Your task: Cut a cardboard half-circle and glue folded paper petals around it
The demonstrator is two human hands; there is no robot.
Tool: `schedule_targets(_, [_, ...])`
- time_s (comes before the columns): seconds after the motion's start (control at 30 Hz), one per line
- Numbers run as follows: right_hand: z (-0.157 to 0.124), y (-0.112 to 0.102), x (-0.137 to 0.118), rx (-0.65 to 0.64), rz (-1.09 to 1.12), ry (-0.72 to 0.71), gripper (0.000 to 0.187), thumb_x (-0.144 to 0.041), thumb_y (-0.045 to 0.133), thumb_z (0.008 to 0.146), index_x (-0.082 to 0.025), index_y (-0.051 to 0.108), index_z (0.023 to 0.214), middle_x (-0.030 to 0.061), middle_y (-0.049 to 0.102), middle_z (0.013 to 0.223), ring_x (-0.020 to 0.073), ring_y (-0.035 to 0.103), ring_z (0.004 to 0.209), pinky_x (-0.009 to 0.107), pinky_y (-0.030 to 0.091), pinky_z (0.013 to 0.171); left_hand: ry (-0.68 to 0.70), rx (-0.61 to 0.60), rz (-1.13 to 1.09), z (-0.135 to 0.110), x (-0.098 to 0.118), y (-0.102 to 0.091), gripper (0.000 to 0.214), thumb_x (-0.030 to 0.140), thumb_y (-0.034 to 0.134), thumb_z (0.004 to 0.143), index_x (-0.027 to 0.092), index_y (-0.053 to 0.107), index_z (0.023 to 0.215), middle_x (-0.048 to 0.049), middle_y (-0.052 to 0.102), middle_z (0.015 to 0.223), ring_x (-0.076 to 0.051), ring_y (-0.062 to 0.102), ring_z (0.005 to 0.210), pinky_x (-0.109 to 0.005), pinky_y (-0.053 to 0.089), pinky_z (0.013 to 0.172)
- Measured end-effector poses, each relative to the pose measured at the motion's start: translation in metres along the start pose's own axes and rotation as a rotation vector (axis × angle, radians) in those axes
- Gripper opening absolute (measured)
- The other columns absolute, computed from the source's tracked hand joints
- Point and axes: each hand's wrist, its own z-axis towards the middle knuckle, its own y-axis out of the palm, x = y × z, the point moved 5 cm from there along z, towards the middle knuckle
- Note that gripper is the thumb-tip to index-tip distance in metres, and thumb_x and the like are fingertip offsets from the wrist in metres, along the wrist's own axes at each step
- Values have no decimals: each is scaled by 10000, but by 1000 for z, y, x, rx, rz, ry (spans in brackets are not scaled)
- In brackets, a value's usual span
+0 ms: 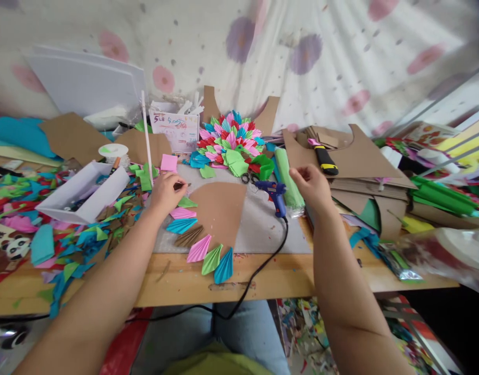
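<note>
My left hand [167, 191] is pinched closed at the upper left edge of a rounded brown cardboard piece [219, 211]; a small dark bit shows at its fingertips, too small to name. Below it, pleated paper fans in green, pink, blue [181, 225] and brown line the cardboard's curved edge. My right hand [312, 188] is raised with curled fingers, near a light green paper roll [288, 179]; what it holds, if anything, is hidden. Between my hands lies a blue hot glue gun [273, 196], its black cord [262, 265] running off the table edge.
A cluster of colourful pleated fans [231, 135] stands at the back. Paper scraps [94, 237] and a white box [85, 192] crowd the left. To the right are stacked cardboard [364, 156], a yellow-black utility knife [326, 160] and a plastic bag [442, 255].
</note>
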Motion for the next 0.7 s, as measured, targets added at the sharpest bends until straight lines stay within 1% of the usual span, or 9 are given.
schedule_targets(0.07, [-8,15,11,-185,-19,-15,425,-576,562,724,-165,611,818,52,626,773,160,553,693,268,388,613,-6,9,-1,0,-1,0,37,188,561,734,186,584,705,-30,597,793,-180,561,807,-302,450,773])
schedule_targets(0.13, [-17,34,16,-336,-50,8,446,-584,605,675,-161,627,813,52,629,753,171,561,682,268,387,591,3,15,0,0,-1,0,36,189,561,734,186,582,705,-32,595,794,-183,560,815,-309,450,784])
schedule_targets(0.2, [-23,50,21,-403,-87,99,439,-582,612,665,-154,631,762,43,608,667,172,553,625,267,372,545,12,17,-3,-1,-1,0,39,192,558,739,187,579,707,-32,595,794,-185,558,818,-314,451,788])
schedule_targets(0.3, [-26,64,28,-409,-132,262,438,-584,621,647,-146,614,660,33,552,550,170,530,548,269,353,490,8,16,-17,-2,-1,-1,42,197,554,745,189,574,709,-28,596,790,-180,559,812,-310,455,779])
schedule_targets(0.4, [-27,64,31,-391,-56,317,413,-558,642,628,-146,613,651,5,501,492,148,501,495,256,345,452,12,26,-31,-2,-1,-2,45,200,554,746,189,570,706,-27,594,778,-178,559,796,-307,457,761])
schedule_targets(0.5, [-25,52,22,-317,129,315,411,-543,624,650,-143,632,743,-9,504,503,123,482,465,237,352,425,29,33,-36,-2,1,-1,46,198,558,745,189,569,701,-28,591,775,-180,558,788,-308,456,755])
schedule_targets(0.6, [-19,46,-2,-261,311,255,428,-525,618,676,-138,638,859,29,595,628,124,531,531,226,391,447,42,26,-37,-2,3,0,42,189,557,743,191,572,704,-29,589,779,-181,558,795,-309,454,755])
schedule_targets(0.63, [-16,48,-13,-280,350,218,421,-514,614,689,-140,637,881,47,623,683,131,554,574,224,403,464,44,24,-38,-2,3,0,42,188,555,743,190,572,704,-30,589,777,-182,557,796,-310,453,753])
schedule_targets(0.7, [-14,61,-35,-373,354,132,393,-505,601,712,-140,637,853,67,646,732,140,577,621,225,413,489,39,22,-38,-2,2,0,44,188,552,744,189,571,705,-31,591,773,-185,554,799,-313,451,755])
